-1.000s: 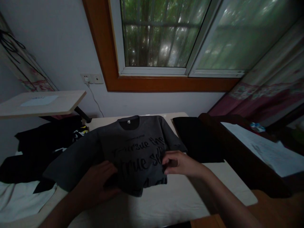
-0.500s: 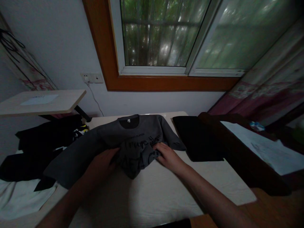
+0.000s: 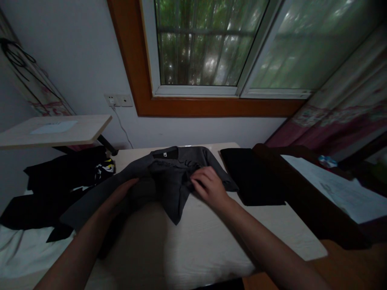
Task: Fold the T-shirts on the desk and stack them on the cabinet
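A dark grey shirt (image 3: 172,185) lies across the table, its neckline and small white label at the far side. Its lower part is folded up over the chest, and one corner hangs toward me. My right hand (image 3: 210,185) pinches the bunched cloth at the right of this fold. On the left side, my left hand (image 3: 121,195) is at the shirt's edge with fingers closed against the cloth; its thumb and the fingers' undersides are hidden. The shirt's left sleeve stretches out under my left forearm.
A folded black garment (image 3: 252,177) lies at the table's (image 3: 208,241) right side. Black clothes (image 3: 66,173) and white cloth (image 3: 30,245) are heaped at the left, under a raised wooden board (image 3: 87,135). Paper (image 3: 335,187) rests on dark furniture at right.
The shirt's lower part has been turned up and away from me, covering the printed lettering. My right hand has moved slightly up and my left hand slightly left.
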A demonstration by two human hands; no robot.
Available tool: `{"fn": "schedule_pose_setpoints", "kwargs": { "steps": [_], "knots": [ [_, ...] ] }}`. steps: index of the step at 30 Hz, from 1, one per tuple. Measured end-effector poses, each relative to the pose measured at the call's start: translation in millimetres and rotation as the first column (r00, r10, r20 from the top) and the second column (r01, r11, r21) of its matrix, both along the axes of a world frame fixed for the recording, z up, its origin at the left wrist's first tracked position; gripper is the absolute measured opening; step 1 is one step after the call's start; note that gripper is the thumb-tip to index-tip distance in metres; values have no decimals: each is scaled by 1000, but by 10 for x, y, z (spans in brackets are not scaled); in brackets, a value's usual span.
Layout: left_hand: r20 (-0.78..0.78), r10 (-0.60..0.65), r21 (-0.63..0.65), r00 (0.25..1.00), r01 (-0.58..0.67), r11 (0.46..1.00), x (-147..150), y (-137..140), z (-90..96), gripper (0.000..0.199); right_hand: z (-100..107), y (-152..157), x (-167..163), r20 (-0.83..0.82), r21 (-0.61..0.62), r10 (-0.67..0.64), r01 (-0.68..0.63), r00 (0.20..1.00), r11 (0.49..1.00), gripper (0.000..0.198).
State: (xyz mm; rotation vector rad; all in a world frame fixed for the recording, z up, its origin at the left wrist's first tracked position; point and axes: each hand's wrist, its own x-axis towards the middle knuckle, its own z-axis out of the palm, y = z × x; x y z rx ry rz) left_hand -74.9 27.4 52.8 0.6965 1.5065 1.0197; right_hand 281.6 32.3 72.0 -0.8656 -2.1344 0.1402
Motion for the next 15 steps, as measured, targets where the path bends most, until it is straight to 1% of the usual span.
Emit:
{"fn": "schedule_pose_setpoints", "kwargs": {
  "steps": [1,2,3,4,5,6,7,9,10,11,12,13,14,15],
  "knots": [
    [57,9,-29,998,-7,1000,4,-13,-24,22,-11,-48,-34,102,-27,127,-125,987,992,23],
    [102,12,-51,995,-7,999,2,-26,-41,23,-28,-85,-65,197,-71,227,-217,954,974,32],
    [133,12,-69,991,-3,998,-7,-37,-53,25,-52,-110,-94,279,-118,285,-261,917,958,45],
    [151,11,-82,989,1,997,-19,-45,-60,27,-82,-125,-120,343,-158,304,-264,889,951,58],
    [157,15,-93,987,0,996,-35,-49,-65,29,-116,-129,-141,393,-186,297,-241,870,953,69],
    [163,18,-107,986,0,994,-51,-50,-68,31,-152,-125,-159,430,-204,279,-208,859,957,72],
    [163,22,-123,986,-2,992,-66,-48,-69,34,-187,-114,-171,460,-215,259,-177,849,960,67],
    [156,36,-154,987,-12,988,-88,-36,-70,36,-244,-79,-181,488,-225,227,-130,842,966,41],
    [165,41,-166,985,-14,986,-94,-28,-68,35,-261,-58,-178,481,-231,221,-121,849,965,27],
    [185,44,-171,982,-12,985,-96,-21,-65,35,-271,-36,-169,450,-242,225,-125,864,962,19],
    [212,46,-166,976,-10,986,-97,-16,-59,35,-273,-14,-154,391,-263,241,-144,888,954,16],
    [240,46,-155,970,-8,988,-97,-13,-53,35,-268,6,-132,300,-294,265,-176,916,940,15],
    [267,38,-140,963,-1,990,-98,-12,-46,36,-256,24,-103,176,-334,289,-219,941,917,15],
    [287,23,-120,958,12,993,-101,-12,-39,37,-239,40,-65,17,-377,295,-268,955,887,14]
  ]
}}
